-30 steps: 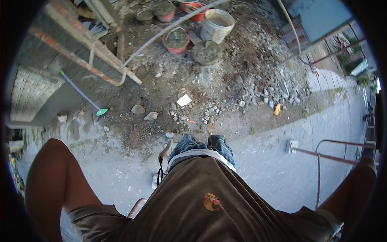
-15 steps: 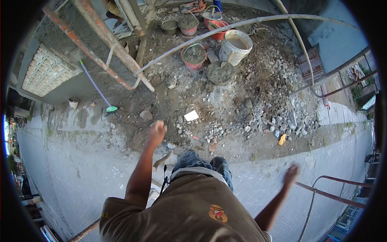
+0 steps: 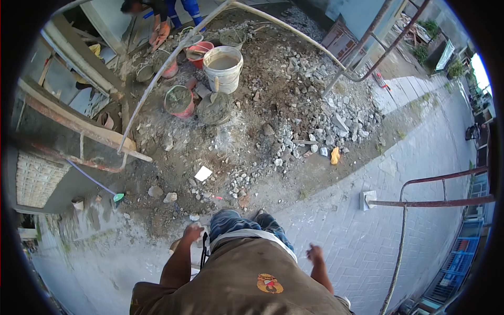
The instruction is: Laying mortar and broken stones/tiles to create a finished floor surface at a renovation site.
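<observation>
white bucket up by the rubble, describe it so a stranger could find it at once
Start at the rubble heap of grey stones in the upper middle. At its upper left edge stands the white bucket, upright and filled with grey liquid. Its neighbours are smaller reddish buckets; it alone is tall and white.

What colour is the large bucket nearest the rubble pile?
White bucket, seen in the head view.

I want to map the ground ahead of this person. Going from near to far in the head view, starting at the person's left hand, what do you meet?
Left hand → white flat scrap → mound of wet mortar → white bucket → another person bending at the top.
</observation>
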A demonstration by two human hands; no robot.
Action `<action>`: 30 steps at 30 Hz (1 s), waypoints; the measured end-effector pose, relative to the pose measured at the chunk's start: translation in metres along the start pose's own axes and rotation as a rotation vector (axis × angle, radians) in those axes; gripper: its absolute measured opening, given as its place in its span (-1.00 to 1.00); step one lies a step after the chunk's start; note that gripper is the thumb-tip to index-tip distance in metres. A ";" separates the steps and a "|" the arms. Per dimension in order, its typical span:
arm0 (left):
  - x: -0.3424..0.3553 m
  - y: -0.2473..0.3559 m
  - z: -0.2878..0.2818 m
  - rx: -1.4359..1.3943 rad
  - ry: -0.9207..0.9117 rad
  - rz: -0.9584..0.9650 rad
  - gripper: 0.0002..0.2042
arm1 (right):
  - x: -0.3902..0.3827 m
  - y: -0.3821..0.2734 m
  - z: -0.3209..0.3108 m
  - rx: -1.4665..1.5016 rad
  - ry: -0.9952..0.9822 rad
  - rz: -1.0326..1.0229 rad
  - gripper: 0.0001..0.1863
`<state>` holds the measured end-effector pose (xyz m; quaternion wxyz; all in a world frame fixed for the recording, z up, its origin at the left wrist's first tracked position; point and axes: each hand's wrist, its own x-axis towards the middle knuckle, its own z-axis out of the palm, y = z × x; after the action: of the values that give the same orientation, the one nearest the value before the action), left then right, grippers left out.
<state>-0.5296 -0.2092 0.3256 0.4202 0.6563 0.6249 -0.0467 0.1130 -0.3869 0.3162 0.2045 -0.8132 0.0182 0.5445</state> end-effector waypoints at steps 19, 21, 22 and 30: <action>0.222 0.170 -0.017 0.002 -0.080 -0.089 -0.51 | 0.017 -0.104 -0.019 0.096 0.039 0.046 -0.63; 0.239 0.159 -0.009 0.256 -0.279 -0.057 -0.47 | 0.003 -0.116 -0.018 0.131 0.055 0.092 -0.63; 0.247 0.165 -0.014 0.406 -0.351 -0.041 -0.46 | 0.002 -0.128 -0.019 0.141 0.062 0.106 -0.64; 0.358 0.277 -0.106 -0.311 0.034 -0.211 -0.56 | 0.037 -0.208 -0.053 0.235 0.144 -0.005 -0.60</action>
<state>-0.2638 0.1720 0.3201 0.4987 0.5151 0.6969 0.0176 0.2267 -0.2079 0.3652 0.2979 -0.8208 0.0946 0.4781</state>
